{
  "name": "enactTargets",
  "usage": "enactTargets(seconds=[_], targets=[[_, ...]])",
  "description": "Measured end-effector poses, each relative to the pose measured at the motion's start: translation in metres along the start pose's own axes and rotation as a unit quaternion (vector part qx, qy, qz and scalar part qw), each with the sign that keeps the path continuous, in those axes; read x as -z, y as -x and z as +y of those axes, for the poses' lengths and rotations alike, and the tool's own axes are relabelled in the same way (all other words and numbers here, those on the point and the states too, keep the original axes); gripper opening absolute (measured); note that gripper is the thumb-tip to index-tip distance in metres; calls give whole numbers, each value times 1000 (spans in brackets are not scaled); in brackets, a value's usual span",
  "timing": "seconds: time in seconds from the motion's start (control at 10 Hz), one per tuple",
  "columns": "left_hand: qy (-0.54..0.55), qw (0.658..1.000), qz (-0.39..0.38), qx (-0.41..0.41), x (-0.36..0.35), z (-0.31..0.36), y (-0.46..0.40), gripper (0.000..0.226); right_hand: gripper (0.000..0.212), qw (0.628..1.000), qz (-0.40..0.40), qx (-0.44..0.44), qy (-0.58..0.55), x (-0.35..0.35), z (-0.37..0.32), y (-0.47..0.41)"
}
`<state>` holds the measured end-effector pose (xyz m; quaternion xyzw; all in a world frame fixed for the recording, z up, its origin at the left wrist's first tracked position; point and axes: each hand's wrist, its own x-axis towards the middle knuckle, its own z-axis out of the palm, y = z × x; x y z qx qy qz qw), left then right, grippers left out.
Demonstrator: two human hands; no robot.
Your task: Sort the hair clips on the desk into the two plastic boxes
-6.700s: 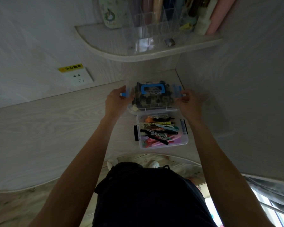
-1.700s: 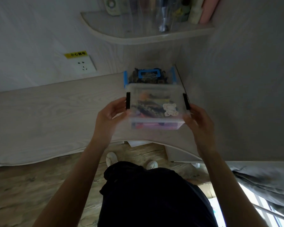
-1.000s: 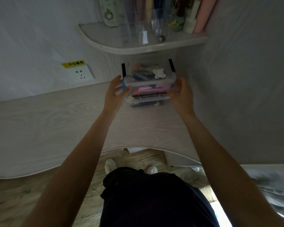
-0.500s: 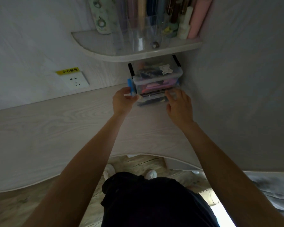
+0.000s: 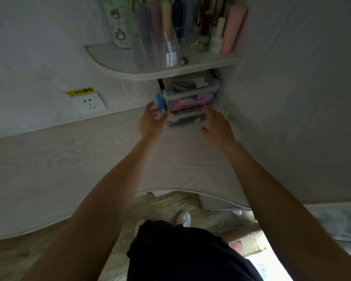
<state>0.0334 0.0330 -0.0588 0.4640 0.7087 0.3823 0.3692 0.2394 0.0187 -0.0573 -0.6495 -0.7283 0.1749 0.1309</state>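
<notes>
Looks pretty much done to me. Both plastic boxes are stacked just past the fingertips, tucked in the corner under the shelf (image 5: 162, 72): the top box (image 5: 190, 87) sits on the bottom box (image 5: 185, 118), both lidded and full of clips. Left hand (image 5: 151, 123) is spread open right by the blue latch (image 5: 159, 102), right hand (image 5: 218, 126) open too, gripping nothing. No loose clips on the desk (image 5: 69, 159) near either hand.

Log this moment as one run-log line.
stage: stacked boxes stowed under shelf | left hand: open, by blue latch | right hand: open | desk: no loose clips
</notes>
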Motion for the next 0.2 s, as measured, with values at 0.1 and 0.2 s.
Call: enactTargets(seconds=[0.1, 0.2], targets=[[-8, 1000, 5, 16, 18, -5, -1, 37, 46, 990, 101, 6, -101, 16, -21, 17], [54, 998, -13, 40, 39, -20, 4, 27, 22, 958, 132, -62, -246, 14, -42, 38]])
